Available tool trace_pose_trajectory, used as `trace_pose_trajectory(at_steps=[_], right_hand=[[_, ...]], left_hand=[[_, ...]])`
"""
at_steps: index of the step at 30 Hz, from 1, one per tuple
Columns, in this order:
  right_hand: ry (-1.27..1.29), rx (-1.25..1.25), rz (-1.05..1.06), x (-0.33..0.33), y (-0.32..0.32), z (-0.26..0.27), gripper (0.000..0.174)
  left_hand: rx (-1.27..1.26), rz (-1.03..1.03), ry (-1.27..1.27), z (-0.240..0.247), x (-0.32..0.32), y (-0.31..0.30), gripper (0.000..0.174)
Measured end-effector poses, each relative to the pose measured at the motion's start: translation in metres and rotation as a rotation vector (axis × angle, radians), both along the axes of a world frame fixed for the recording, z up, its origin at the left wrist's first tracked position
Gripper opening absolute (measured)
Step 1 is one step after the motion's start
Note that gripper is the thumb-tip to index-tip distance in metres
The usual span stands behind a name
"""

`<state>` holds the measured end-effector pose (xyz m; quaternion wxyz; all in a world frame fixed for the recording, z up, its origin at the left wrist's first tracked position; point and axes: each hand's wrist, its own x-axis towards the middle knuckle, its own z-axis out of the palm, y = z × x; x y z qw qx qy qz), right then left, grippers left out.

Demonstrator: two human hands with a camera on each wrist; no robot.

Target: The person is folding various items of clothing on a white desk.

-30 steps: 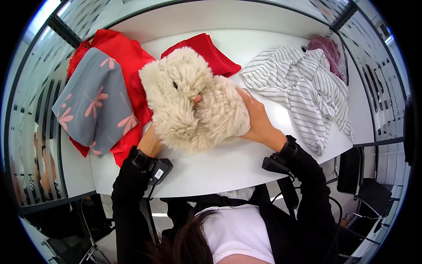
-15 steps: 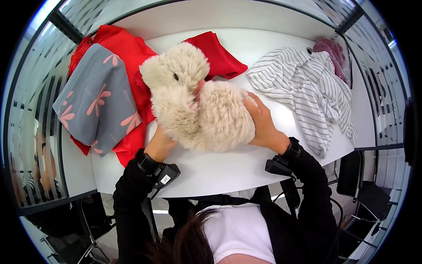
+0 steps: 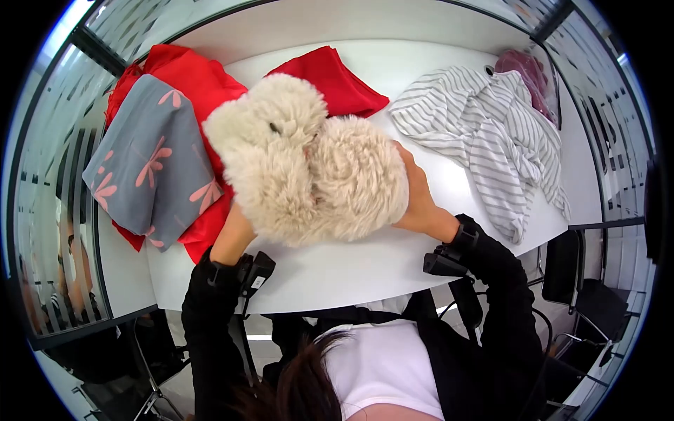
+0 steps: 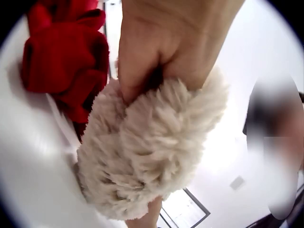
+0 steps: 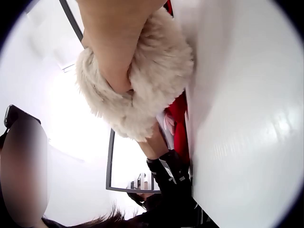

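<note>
at frame centre, the cream fleece [image 3: 309, 168] looks light, soft and floppy, best held bunched; left hand [image 4: 166, 47] and right hand [image 5: 114, 52] each clench a fistful of pile.

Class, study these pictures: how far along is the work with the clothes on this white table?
Looks done: a red cloth lies folded at the far edge, and a grey pink-printed cloth lies flat on the left. In hand: the left hand and right hand both grip a bunched fluffy cream garment. Probably left: the striped shirt lies crumpled on the right, untouched.
</note>
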<state>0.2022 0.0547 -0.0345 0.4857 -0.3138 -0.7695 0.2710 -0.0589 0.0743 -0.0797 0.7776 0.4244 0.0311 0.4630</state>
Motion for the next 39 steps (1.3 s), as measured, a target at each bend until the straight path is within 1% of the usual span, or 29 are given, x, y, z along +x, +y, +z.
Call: trace_pose_trajectory(at_steps=[3,6,7,9,11,13,15,18,22,24,25,27,28,29,30,31,32,33,34,35,36,38,39], right_hand=[[-0.018,-0.122,0.075,0.003,0.002,0.0,0.084],[-0.257,0.12,0.134,0.002,0.0,0.008,0.079],[-0.24,0.097,0.143,0.002,-0.001,0.008,0.077],[-0.279,0.152,0.103,0.001,-0.002,0.007,0.075],[-0.313,0.214,0.091,-0.001,-0.002,0.009,0.071],[-0.339,0.287,0.099,-0.003,-0.002,0.015,0.065],[-0.378,0.307,0.164,-0.005,0.0,0.017,0.059],[-0.428,0.306,0.2,-0.009,0.0,0.02,0.054],[-0.426,0.274,0.184,-0.011,0.005,0.018,0.055],[-0.345,0.165,0.08,-0.007,0.003,0.015,0.059],[-0.302,0.112,0.03,-0.007,0.001,0.013,0.061],[-0.124,-0.074,0.064,-0.006,0.003,0.012,0.067],[-0.035,-0.165,0.081,-0.005,0.005,0.012,0.07],[-0.003,-0.114,0.086,-0.003,0.007,0.012,0.075],[-0.036,-0.013,0.018,0.0,0.008,0.015,0.075],[-0.066,0.086,-0.051,0.006,0.008,0.02,0.074],[-0.097,0.185,-0.121,0.013,0.007,0.026,0.074],[-0.218,0.347,-0.251,0.021,0.006,0.034,0.074],[-0.227,0.523,-0.363,0.024,0.003,0.048,0.063],[-0.318,0.634,-0.406,0.028,-0.002,0.057,0.054],[-0.408,0.745,-0.451,0.032,-0.007,0.061,0.046],[-0.604,0.869,-0.4,0.03,-0.022,0.063,0.033],[-0.671,0.872,-0.342,0.027,-0.032,0.062,0.031]], left_hand=[[-0.045,0.017,0.046,0.007,0.004,-0.011,0.051],[0.003,0.07,0.208,0.022,0.012,-0.023,0.049],[0.075,0.109,0.31,0.03,0.015,-0.026,0.049],[0.291,0.192,0.571,0.05,0.018,-0.035,0.048],[0.644,0.274,0.87,0.072,0.019,-0.039,0.048],[0.916,0.323,1.062,0.089,0.018,-0.045,0.047],[1.093,0.341,1.181,0.1,0.017,-0.047,0.046],[1.237,0.373,1.282,0.105,0.015,-0.047,0.046],[1.269,0.461,1.326,0.105,0.023,-0.039,0.045],[1.173,0.525,1.307,0.096,0.029,-0.028,0.045],[1.082,0.559,1.273,0.089,0.031,-0.024,0.045],[0.54,0.482,0.934,0.035,0.022,-0.004,0.043],[0.254,0.269,0.615,0.02,0.016,0.012,0.042],[-0.058,0.086,0.308,0.004,0.011,0.027,0.042],[-0.382,-0.265,-0.145,0.007,0.006,0.038,0.041],[-0.189,-0.116,0.114,0.01,-0.004,0.039,0.039],[-0.192,0.048,0.29,0.01,-0.005,0.036,0.039],[-0.193,0.217,0.463,0.031,0.003,0.023,0.038],[-0.195,0.389,0.634,0.041,0.006,0.012,0.037],[-0.139,0.395,0.72,0.036,0.002,0.007,0.037],[-0.184,0.338,0.678,0.041,0.001,0.005,0.037],[-0.275,0.215,0.592,0.057,0.005,0.002,0.039],[-0.373,0.087,0.439,0.063,0.008,0.002,0.041]])
